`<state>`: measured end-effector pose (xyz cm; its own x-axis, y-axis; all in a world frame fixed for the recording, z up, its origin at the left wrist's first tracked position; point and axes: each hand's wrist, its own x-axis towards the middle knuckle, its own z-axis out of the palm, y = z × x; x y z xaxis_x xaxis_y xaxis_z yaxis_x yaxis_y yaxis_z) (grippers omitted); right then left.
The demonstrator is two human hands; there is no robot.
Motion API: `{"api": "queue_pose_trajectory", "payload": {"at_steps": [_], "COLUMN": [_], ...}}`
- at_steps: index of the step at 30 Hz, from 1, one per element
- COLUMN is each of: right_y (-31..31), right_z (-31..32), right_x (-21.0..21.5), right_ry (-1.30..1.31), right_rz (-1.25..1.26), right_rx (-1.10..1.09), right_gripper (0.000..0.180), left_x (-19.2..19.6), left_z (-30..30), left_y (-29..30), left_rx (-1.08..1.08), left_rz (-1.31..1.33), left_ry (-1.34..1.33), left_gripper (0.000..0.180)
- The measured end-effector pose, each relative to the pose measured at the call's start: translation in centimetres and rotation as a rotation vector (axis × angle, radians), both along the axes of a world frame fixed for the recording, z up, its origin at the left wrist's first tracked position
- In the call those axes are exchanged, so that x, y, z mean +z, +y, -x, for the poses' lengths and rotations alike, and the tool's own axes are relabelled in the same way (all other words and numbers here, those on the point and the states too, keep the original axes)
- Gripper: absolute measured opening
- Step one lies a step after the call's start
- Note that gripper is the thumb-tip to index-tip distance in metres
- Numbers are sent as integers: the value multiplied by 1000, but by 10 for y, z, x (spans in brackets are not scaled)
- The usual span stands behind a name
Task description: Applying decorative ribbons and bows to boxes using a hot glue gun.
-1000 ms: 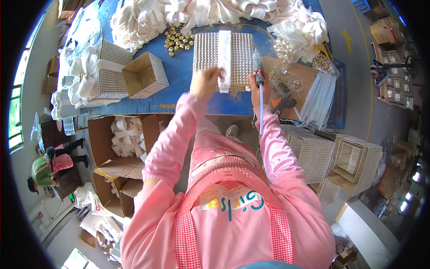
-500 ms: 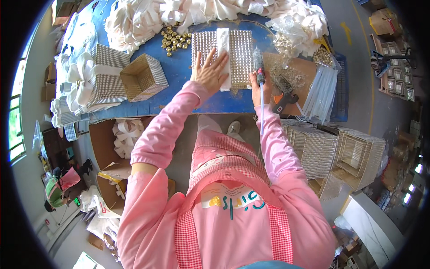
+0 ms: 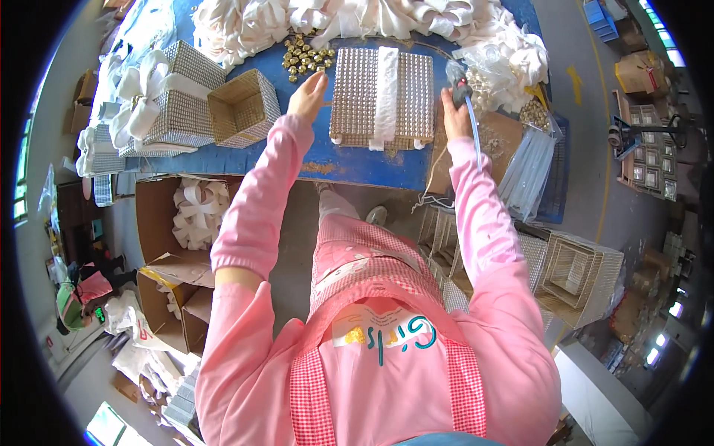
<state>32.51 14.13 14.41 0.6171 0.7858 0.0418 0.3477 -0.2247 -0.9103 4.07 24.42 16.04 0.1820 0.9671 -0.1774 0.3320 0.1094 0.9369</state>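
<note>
A square box [image 3: 349,97] covered in silvery beads lies on the blue table [image 3: 349,167], a white ribbon [image 3: 386,97] running across its middle. To its left, my left hand [image 3: 305,98] is at the near edge of a pile of small gold bells [image 3: 300,53]. Its fingertips are drawn together; what they hold, if anything, is too small to make out. Right of the box, my right hand [image 3: 456,117] grips a glue gun [image 3: 462,92], mostly hidden by the hand. A translucent glue stick [image 3: 474,126] sticks out from its rear. Neither hand touches the box.
White ribbon bows [image 3: 245,30] heap along the table's far side. Beaded boxes with bows [image 3: 178,111] and an open box [image 3: 242,111] stand at left. Glue sticks [image 3: 524,175] lie at right beside a cardboard sheet [image 3: 498,137]. More beaded boxes [image 3: 576,279] stand below the table.
My left hand has left the ribbon on the box and moved left to the bells. The right hand has lifted the glue gun away from the box, rightward and farther off.
</note>
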Motion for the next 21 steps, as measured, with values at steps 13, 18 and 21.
{"api": "queue_pose_trajectory", "payload": {"at_steps": [13,18,21], "right_y": [-6,-50,-68], "right_z": [41,33,48], "right_x": [81,-7,-22], "right_ry": [627,642,709], "right_rz": [-170,-166,-88], "right_rx": [-195,-229,-256], "right_gripper": [35,27,30], "left_x": [13,-3,-33], "left_z": [-20,-29,-29], "left_y": [-11,-48,-65], "left_rx": [122,192,275], "left_rz": [376,168,77], "left_ry": [-446,-377,-530], "left_gripper": [80,43,25]}}
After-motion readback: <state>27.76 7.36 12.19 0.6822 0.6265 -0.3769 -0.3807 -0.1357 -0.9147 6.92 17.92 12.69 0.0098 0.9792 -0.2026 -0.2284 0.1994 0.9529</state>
